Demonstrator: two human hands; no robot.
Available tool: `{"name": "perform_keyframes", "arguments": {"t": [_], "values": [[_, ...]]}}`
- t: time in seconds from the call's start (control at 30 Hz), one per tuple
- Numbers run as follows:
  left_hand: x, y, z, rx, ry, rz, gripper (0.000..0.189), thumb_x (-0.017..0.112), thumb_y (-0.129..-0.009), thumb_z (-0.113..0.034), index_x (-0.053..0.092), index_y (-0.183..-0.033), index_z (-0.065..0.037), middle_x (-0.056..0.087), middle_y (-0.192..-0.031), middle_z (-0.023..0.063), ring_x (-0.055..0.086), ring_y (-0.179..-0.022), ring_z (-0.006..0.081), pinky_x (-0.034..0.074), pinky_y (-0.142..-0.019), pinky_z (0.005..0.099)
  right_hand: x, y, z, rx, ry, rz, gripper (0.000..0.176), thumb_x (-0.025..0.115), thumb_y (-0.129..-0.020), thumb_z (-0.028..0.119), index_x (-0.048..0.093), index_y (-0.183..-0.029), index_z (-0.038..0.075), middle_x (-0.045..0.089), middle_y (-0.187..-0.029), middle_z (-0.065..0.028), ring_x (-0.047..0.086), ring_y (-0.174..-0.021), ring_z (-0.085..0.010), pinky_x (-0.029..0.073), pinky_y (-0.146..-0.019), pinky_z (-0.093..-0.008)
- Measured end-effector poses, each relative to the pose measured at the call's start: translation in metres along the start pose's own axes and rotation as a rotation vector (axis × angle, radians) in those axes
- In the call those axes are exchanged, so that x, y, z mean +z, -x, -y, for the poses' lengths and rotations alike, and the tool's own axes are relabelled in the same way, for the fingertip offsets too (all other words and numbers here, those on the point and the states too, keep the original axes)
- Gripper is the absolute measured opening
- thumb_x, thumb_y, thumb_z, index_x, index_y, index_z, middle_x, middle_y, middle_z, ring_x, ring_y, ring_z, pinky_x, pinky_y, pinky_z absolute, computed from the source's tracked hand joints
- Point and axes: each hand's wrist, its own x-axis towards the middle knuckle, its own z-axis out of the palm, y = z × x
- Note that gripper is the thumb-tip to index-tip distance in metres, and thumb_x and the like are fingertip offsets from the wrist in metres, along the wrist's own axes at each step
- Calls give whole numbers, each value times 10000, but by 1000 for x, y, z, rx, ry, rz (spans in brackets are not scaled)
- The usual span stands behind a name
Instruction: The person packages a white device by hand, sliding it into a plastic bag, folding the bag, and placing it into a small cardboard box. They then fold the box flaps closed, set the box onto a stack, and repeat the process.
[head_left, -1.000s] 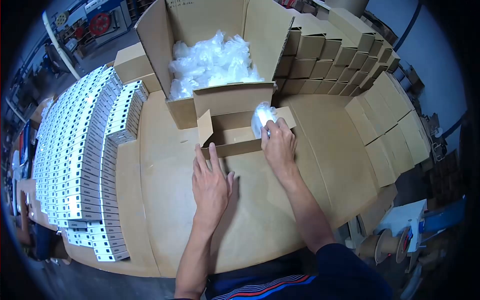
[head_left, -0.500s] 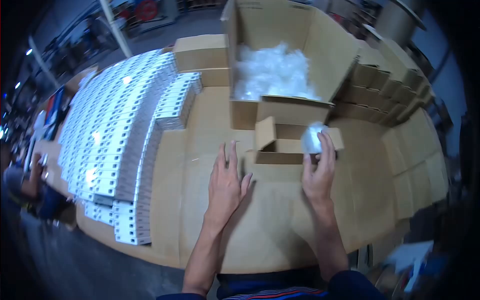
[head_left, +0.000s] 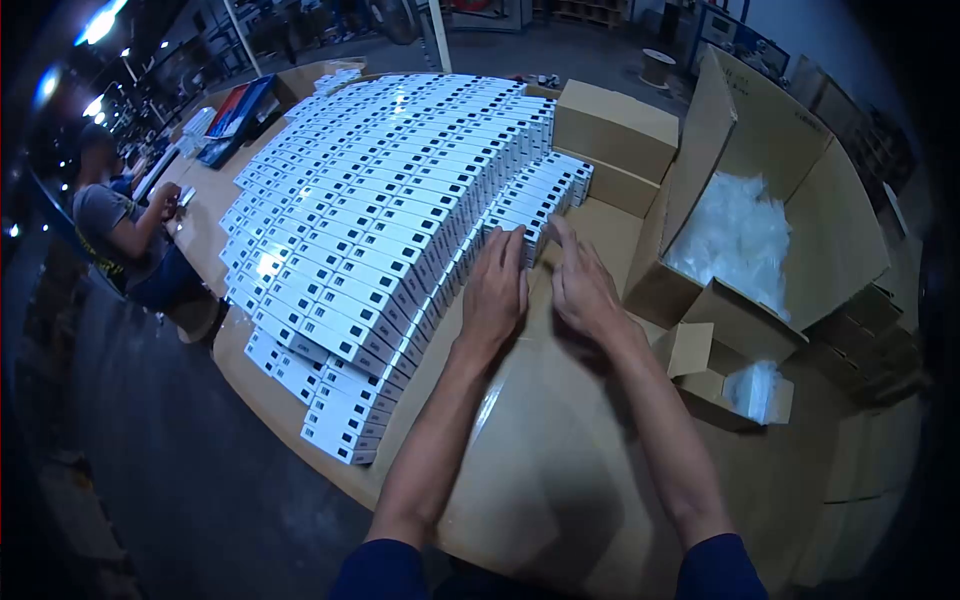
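Both hands reach forward to the near end of a short stack of white boxes (head_left: 535,195). My left hand (head_left: 495,290) has its fingers stretched out, with the tips right at the stack's front end. To its right, across a small gap, my right hand (head_left: 588,290) is open, fingers extended and palm facing the left one. A large block of stacked white boxes (head_left: 370,200) with small dark squares on their ends lies just left of my hands. In a small open carton (head_left: 715,405) on the right sits a clear plastic packet (head_left: 752,390).
Behind the small carton stands a big open carton (head_left: 850,215) full of clear plastic bags (head_left: 735,235). A closed brown box (head_left: 615,125) is beyond the short stack. At far left another person (head_left: 130,225) sits by the table with a small item in hand.
My view has turned left. My right hand has let go of the clear plastic packet, which now sits in the small carton. Both hands have moved to the short stack of white boxes.
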Motion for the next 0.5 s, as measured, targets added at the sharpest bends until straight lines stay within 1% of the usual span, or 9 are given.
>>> {"name": "perform_keyframes", "arguments": {"t": [0.07,0.1,0.17,0.2,0.23,0.3,0.37,0.43,0.5], "values": [[1,1,5,-28,-8,20,634,670,-852,3,455,-1448,3,544,-1349,266,540,-1265,437,445,-1081,479,2,-16,1,44,58,83,691,462,-894,-35,257,-1545,72,600,-1372,-221,557,-1192,-433,421,-1082,-510],[2,4,7,-54,3,40,634,669,-850,5,455,-1447,3,543,-1350,268,546,-1255,435,448,-1075,481,4,-20,0,7,95,76,709,461,-879,-37,251,-1547,77,623,-1331,-230,562,-1178,-431,430,-1070,-507],[5,10,10,-99,55,64,633,638,-854,-7,458,-1460,27,529,-1323,258,563,-1207,414,462,-1031,481,9,-22,1,35,98,104,712,463,-871,-41,256,-1543,69,627,-1325,-230,564,-1173,-430,431,-1068,-508],[7,12,12,-114,52,70,644,649,-850,-4,458,-1465,9,528,-1312,255,571,-1181,417,473,-1019,474,8,-24,0,45,105,115,714,464,-866,-44,258,-1541,66,628,-1322,-230,564,-1171,-430,432,-1067,-509],[9,12,14,-127,49,76,656,660,-846,0,457,-1470,-10,527,-1300,252,579,-1155,419,485,-1006,468,11,-25,-6,2,54,66,717,460,-852,-58,262,-1533,49,640,-1299,-238,563,-1193,-431,432,-1066,-508],[11,12,18,-142,42,73,673,675,-839,8,472,-1478,-47,511,-1272,239,579,-1120,410,509,-974,449,11,-29,-10,40,-19,50,704,452,-846,-68,274,-1519,36,643,-1292,-242,555,-1226,-427,427,-1076,-502],[14,9,20,-109,-20,48,668,678,-839,6,480,-1474,-49,501,-1292,244,562,-1160,409,503,-983,454,7,-35,-11,92,-126,56,666,438,-840,-78,301,-1485,19,643,-1291,-244,543,-1276,-423,414,-1100,-488],[12,5,19,-99,-68,35,617,680,-843,3,510,-1435,-44,482,-1336,247,527,-1226,412,480,-1012,467,6,-41,-14,110,-153,39,653,440,-838,-82,309,-1470,12,644,-1292,-241,549,-1266,-431,409,-1106,-493],[8,1,16,-98,-54,23,569,672,-848,8,524,-1397,-28,478,-1356,251,519,-1237,421,458,-1037,477,9,-42,-20,96,-126,13,644,441,-836,-83,314,-1461,7,647,-1292,-239,555,-1253,-439,410,-1103,-497]]}}
